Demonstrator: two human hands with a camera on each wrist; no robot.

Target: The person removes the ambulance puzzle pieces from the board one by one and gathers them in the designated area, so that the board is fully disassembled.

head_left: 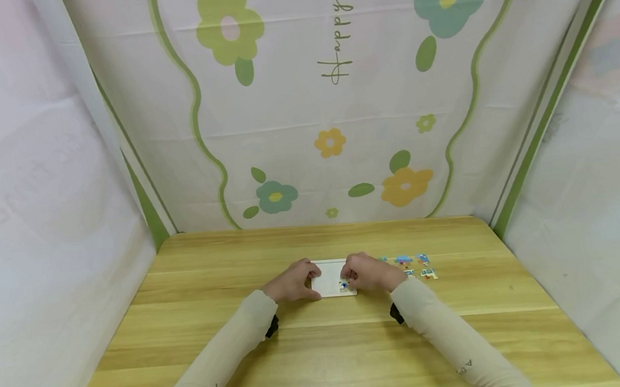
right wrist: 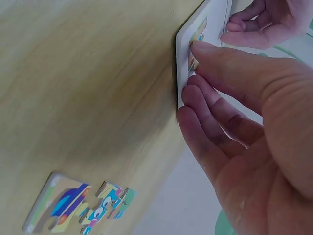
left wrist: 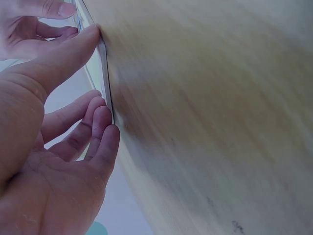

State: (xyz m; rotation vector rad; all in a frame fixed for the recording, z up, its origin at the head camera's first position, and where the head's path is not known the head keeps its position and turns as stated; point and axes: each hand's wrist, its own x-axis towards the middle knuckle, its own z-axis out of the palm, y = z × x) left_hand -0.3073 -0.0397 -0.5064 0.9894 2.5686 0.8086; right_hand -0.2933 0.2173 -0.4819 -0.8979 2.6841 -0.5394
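Observation:
A white puzzle tray (head_left: pixel 327 274) with a raised rim lies flat on the table. My left hand (head_left: pixel 297 281) holds its left side, thumb at the near corner and fingers bent along the edge. Over the tray's right side is my right hand (head_left: pixel 370 272), fingers curled. Its thumb and index finger pinch a colourful puzzle piece (right wrist: pixel 197 43) in the near right corner, while the other fingertips touch the tray's edge. Those fingers partly cover the piece. The rest of the tray's visible floor is plain white.
Several loose puzzle pieces (head_left: pixel 428 273) lie on the wooden table (head_left: pixel 325 354) to the right of the tray, some hidden behind my right hand. Flower-printed cloth (head_left: pixel 289 96) hangs behind the table, with more cloth at both sides.

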